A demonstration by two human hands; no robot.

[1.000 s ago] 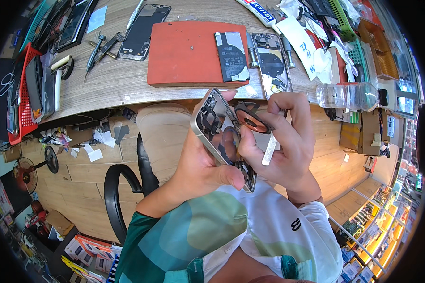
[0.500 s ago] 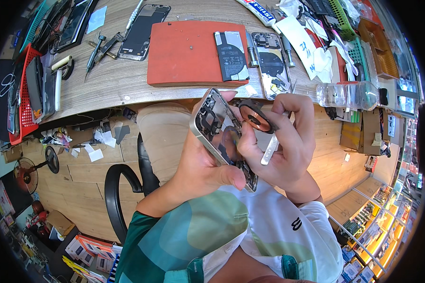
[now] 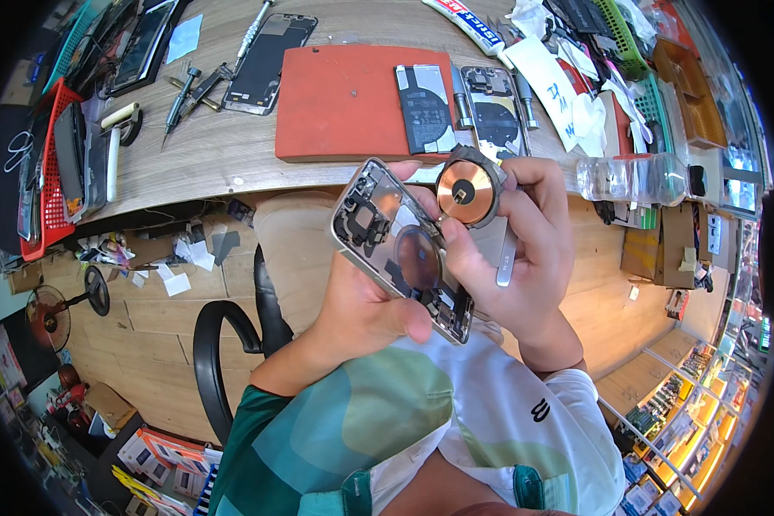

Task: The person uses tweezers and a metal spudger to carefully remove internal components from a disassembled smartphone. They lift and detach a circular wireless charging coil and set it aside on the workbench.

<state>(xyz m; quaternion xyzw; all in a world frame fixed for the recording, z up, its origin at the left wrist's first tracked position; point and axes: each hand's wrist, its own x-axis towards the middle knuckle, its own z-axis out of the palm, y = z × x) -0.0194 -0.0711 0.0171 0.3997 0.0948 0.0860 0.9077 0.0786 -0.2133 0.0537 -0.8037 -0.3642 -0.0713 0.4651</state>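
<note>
My left hand [image 3: 365,301] grips an opened phone housing [image 3: 391,232], tilted, with its thumb along the near edge. Inside the housing show metal plates, small dark parts and a round copper-tinted patch. My right hand [image 3: 533,232] pinches a round copper charging coil [image 3: 468,191] with a dark backing, raised just beside the housing's right edge. Tucked in the same hand is a pair of metal tweezers [image 3: 506,258], its flat end pointing down. Whether the coil still joins the housing by a flex cable I cannot tell.
On the wooden bench ahead lies a red pad [image 3: 344,103] bearing a phone battery [image 3: 426,109]. Right of it is another opened phone [image 3: 495,107] between screwdrivers. A phone screen [image 3: 271,64], a screwdriver [image 3: 181,103] and a red basket [image 3: 50,172] lie leftward; a clear plastic container [image 3: 632,178] stands right.
The coil has turned so its copper face shows fully and has risen slightly. The housing has tipped flatter and shifted a little left. Both hands keep their holds.
</note>
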